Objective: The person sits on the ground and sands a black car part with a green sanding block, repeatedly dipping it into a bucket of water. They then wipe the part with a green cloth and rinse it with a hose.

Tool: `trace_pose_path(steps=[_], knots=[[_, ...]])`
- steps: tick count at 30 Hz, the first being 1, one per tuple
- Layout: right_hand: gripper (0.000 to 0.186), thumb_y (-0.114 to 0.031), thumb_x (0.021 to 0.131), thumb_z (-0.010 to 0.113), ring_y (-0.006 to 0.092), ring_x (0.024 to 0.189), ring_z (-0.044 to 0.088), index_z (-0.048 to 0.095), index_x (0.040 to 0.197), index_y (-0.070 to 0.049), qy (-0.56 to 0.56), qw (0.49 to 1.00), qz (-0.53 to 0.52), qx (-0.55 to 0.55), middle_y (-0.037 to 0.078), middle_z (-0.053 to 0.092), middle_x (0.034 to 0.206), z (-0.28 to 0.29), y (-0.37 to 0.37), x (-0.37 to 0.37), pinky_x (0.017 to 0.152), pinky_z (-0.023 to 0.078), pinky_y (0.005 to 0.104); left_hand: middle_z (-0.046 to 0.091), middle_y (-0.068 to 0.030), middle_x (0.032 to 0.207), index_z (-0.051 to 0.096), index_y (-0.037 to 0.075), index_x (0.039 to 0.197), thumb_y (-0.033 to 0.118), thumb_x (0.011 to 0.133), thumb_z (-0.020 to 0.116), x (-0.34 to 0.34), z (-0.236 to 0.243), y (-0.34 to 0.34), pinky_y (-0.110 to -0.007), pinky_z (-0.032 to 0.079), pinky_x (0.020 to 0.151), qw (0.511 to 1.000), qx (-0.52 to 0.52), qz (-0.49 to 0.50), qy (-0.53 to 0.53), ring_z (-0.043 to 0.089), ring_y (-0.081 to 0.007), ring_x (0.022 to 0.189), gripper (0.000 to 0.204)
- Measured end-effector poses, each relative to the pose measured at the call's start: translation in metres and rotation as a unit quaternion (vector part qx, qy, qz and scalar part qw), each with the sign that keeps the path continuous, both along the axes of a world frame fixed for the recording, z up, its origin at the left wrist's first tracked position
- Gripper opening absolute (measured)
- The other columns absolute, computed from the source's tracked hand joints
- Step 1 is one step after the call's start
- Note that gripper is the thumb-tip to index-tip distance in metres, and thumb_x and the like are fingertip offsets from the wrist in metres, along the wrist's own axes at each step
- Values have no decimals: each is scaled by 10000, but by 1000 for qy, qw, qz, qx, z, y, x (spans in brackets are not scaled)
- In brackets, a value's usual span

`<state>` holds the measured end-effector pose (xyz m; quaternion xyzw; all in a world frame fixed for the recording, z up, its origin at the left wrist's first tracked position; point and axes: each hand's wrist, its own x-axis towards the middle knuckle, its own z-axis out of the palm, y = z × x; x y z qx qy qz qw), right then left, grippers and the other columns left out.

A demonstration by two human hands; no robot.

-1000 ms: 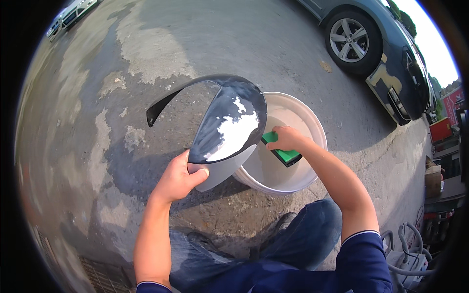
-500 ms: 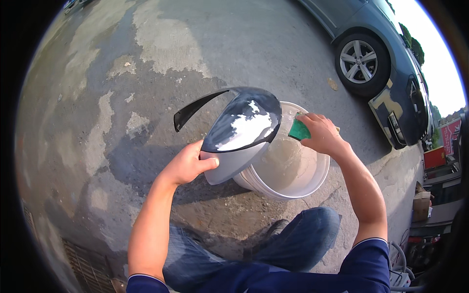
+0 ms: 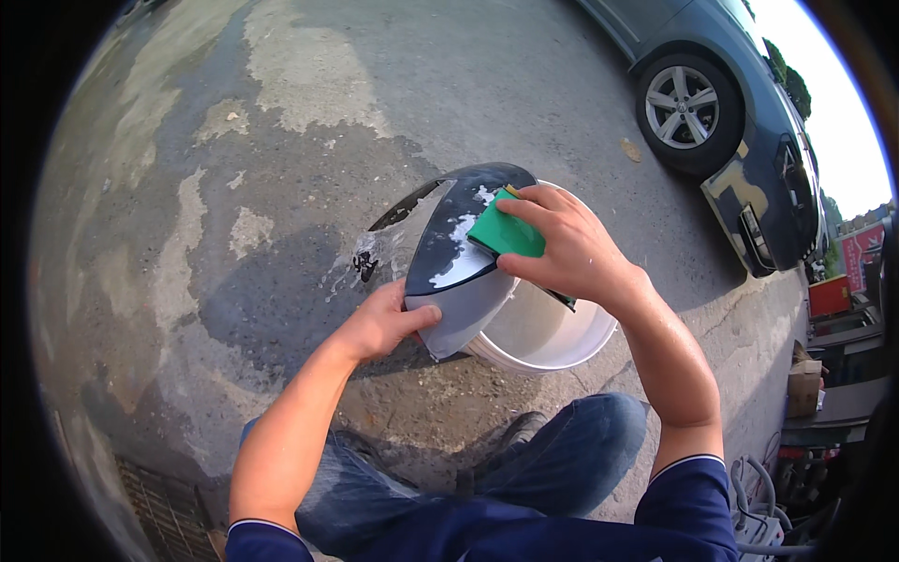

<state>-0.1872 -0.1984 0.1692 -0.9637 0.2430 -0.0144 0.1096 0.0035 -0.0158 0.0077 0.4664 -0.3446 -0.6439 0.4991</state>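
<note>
Pressing a green sponge [image 3: 507, 234] flat against a curved, glossy black panel [image 3: 459, 253], the right hand [image 3: 562, 248] grips the sponge with fingers wrapped over it. White suds streak the panel's wet upper face. The left hand [image 3: 384, 323] clamps the panel's pale lower edge, thumb on top. Panel and sponge sit over the left rim of a round white plastic bucket [image 3: 552, 337] on rough, damp, patchy concrete [image 3: 234, 187].

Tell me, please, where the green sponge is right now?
In the head view, the green sponge is under the right hand, pressed on the soapy black panel above the white bucket.
</note>
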Motion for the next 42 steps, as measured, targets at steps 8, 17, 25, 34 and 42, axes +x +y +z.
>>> trace_pose_path(steps=[8, 17, 25, 34, 42], knots=[[606, -331, 781, 788, 405, 1166, 622, 703, 1308, -45, -116, 993, -22, -22, 210, 633, 1303, -47, 26, -18, 1008, 529, 477, 713, -70, 1147, 610, -16, 1292, 318, 1040, 700, 2, 17, -10, -303, 547, 912, 983, 30, 124, 131, 677, -139, 1023, 428], [581, -330, 772, 818, 385, 1036, 642, 699, 1275, -65, -127, 992, -17, -23, 212, 633, 1219, -35, 52, -37, 874, 565, 481, 698, -55, 1172, 587, -20, 1303, 212, 1074, 638, -19, 15, -22, -286, 555, 888, 984, -28, 138, 109, 660, -98, 1008, 330], [575, -335, 799, 799, 390, 1099, 650, 697, 1299, -70, -62, 978, -199, -15, 222, 643, 1210, -48, -31, 22, 955, 534, 467, 702, -53, 1110, 613, -30, 1234, 247, 1130, 514, -44, 19, -23, -281, 535, 877, 979, -26, 188, 72, 643, -92, 978, 312], [567, -337, 803, 816, 408, 1049, 617, 660, 1264, -45, -151, 987, -15, -41, 252, 579, 1162, -43, 58, -9, 881, 547, 492, 708, -125, 1240, 625, -55, 1337, 698, 1093, 208, -53, 24, -27, -332, 519, 999, 979, -78, 188, 19, 667, -178, 1152, 895], [593, -314, 791, 831, 420, 1067, 605, 644, 1273, -23, -160, 984, -66, -40, 292, 563, 1207, -44, 100, -33, 878, 541, 498, 692, -112, 1233, 637, -35, 1298, 762, 1059, 212, -69, 21, -25, -346, 531, 978, 975, -62, 211, -43, 667, -176, 1128, 934]])
